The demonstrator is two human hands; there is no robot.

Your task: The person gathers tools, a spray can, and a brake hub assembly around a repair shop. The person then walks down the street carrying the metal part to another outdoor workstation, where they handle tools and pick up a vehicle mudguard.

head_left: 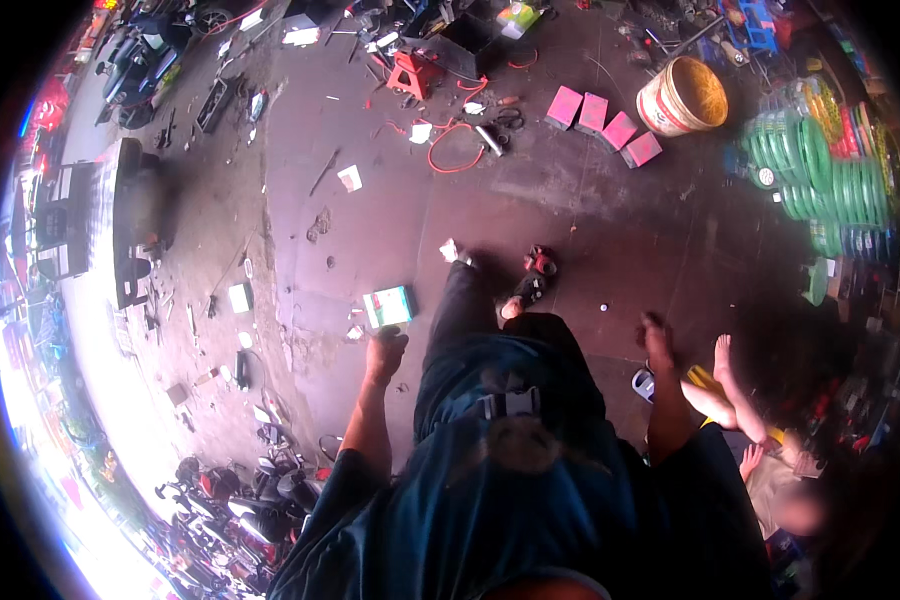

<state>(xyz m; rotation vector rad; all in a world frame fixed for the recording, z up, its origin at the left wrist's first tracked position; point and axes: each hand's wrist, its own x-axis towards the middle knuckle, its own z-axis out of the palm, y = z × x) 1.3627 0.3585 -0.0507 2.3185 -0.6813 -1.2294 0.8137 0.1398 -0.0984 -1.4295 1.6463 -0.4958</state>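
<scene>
My left hand (384, 350) hangs beside my left leg with fingers curled; whether it holds anything is hidden. Just beyond it, a flat green-and-white box (386, 306) lies on the floor. My right hand (656, 338) hangs at my right side, too dark and blurred to read its fingers. Below it is a small pale, dark-topped object (643, 385). A red-and-black object (539, 261) rests on the floor by my feet.
A person (733, 400) sits or lies at lower right. Ahead are pink boxes (590, 113), a bucket (668, 100), a red stand (410, 73) and hoses. Green coils (820, 170) stand right, a panelled object (75, 215) left, motorbikes (260, 510) lower left.
</scene>
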